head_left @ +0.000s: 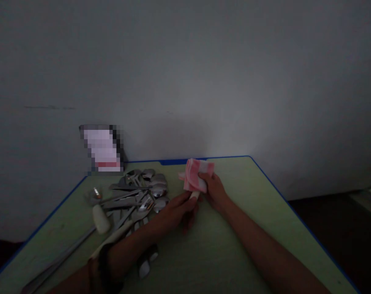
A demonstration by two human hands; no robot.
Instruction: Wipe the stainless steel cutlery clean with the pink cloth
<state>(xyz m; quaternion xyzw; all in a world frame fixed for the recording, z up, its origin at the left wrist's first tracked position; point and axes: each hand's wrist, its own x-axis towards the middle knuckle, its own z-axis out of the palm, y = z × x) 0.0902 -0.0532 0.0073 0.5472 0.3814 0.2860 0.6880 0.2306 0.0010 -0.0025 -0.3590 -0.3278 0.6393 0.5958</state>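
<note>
The left hand [177, 210] is clamped on a cream handle [194, 195] whose long axis slants away and slightly right above the table [249, 241] into a pink-and-white cloth [195, 173], gripped by the right hand [214, 188], nearer its hidden far end.

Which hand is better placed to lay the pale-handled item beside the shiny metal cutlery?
Probably the left hand: it grips the pale narrow handle and is nearer to the shiny metal cutlery. The right hand, farther away, holds the folded pink-and-white cloth at the handle's upper end.
</note>
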